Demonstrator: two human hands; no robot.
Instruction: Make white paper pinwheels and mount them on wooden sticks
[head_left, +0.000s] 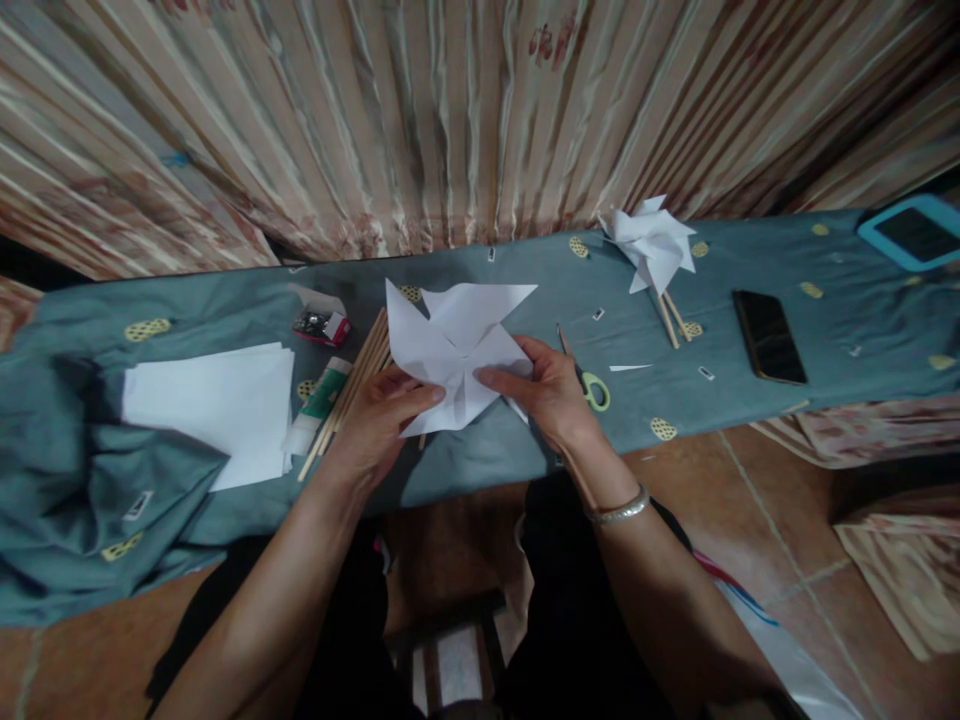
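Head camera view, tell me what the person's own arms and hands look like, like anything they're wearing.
The left hand and right hand are ungloved. The left forearm and right forearm show no sleeves. A silver-coloured bracelet circles the right wrist; nothing shows on the left.

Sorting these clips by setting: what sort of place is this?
Probably a room in a home: a patterned cloth covers the long work surface, a pleated curtain hangs behind it, and the floor looks tiled.
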